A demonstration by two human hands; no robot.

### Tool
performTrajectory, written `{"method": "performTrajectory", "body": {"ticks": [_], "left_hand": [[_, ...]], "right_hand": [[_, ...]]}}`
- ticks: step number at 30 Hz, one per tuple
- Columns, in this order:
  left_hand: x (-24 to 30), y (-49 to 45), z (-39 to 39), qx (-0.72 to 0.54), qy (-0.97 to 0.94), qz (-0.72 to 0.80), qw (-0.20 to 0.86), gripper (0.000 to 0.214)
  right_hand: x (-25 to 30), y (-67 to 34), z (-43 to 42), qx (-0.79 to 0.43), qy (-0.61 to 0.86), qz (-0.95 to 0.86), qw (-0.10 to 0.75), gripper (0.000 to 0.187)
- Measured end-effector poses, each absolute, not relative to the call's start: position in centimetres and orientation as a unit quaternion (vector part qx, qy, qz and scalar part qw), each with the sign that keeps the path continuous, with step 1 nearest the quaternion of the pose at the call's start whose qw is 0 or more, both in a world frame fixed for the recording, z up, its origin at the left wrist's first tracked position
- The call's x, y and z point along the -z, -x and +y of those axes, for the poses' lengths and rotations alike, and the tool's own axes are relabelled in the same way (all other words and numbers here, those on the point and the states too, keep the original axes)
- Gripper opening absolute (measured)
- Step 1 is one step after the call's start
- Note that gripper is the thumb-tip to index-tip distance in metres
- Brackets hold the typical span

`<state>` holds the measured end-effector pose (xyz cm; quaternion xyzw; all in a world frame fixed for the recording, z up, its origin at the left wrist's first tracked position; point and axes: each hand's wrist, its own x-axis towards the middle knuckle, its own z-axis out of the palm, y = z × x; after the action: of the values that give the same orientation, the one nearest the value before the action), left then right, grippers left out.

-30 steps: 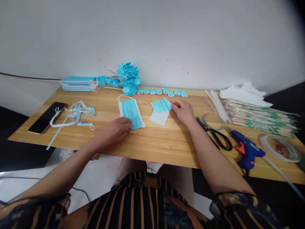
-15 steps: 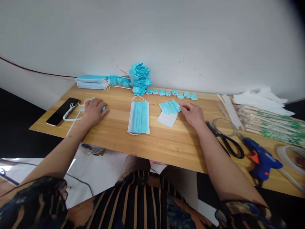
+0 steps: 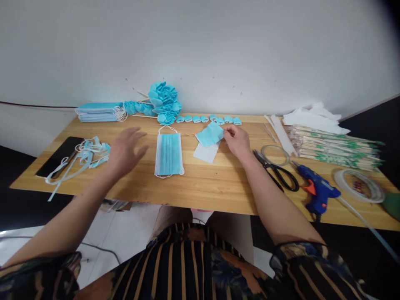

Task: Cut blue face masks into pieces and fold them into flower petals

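Note:
My right hand pinches the right corner of a light blue fabric piece. Partly under that piece lies a white fabric square. Slightly blurred, my left hand is raised over the table with its fingers apart and nothing in them. Left of it is a tangle of cut mask strips and ear loops. Between my hands a whole blue face mask lies flat. Behind it are a bunch of blue fabric flowers and a row of small folded blue pieces.
A stack of masks and a phone are at the left. On the right lie black-handled scissors, a blue glue gun, a tape roll, packaged sticks and white fabric. A wall stands behind the table.
My left hand has come off the strips at the left and lifted to the right. The blue piece in my right hand now looks flatter. The whole view has shifted to the right.

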<state>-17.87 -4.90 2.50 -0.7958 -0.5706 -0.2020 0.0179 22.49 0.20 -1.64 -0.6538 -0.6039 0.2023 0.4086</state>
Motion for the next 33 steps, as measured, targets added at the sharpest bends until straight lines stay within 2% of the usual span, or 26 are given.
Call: {"method": "performTrajectory", "body": {"ticks": [7, 11, 13, 16, 19, 23, 29, 33], "left_hand": [[1.3, 11.3, -4.8, 0.122, 0.878, -0.451, -0.108, 0.053], [-0.9, 9.4, -4.8, 0.284, 0.829, -0.451, -0.169, 0.047], [-2.4, 7.3, -4.7, 0.337, 0.778, -0.425, -0.318, 0.048], [-3.0, 3.3, -3.6, 0.308, 0.629, -0.352, -0.621, 0.065], [-2.3, 0.1, -1.3, 0.277, 0.473, -0.319, -0.773, 0.075], [-1.5, -1.1, 1.3, 0.320, 0.384, -0.311, -0.809, 0.073], [0.0, 0.0, 2.3, 0.398, 0.366, -0.367, -0.757, 0.031], [0.7, 0.0, 2.4, 0.462, 0.348, -0.360, -0.732, 0.043]], "right_hand": [[0.7, -22.3, 0.0, -0.221, 0.618, -0.572, 0.492, 0.024], [0.2, -21.7, -0.3, -0.240, 0.563, -0.586, 0.531, 0.030], [-0.1, -21.4, -0.6, -0.239, 0.550, -0.594, 0.537, 0.034], [-0.8, -21.0, -1.4, -0.228, 0.553, -0.608, 0.522, 0.038], [-1.7, -20.7, -2.4, -0.212, 0.547, -0.635, 0.503, 0.040], [-2.4, -20.5, -3.3, -0.182, 0.487, -0.714, 0.469, 0.042], [-1.8, -20.3, -3.0, -0.109, 0.389, -0.832, 0.380, 0.036], [-1.7, -20.4, -2.9, -0.088, 0.389, -0.855, 0.332, 0.051]]}}
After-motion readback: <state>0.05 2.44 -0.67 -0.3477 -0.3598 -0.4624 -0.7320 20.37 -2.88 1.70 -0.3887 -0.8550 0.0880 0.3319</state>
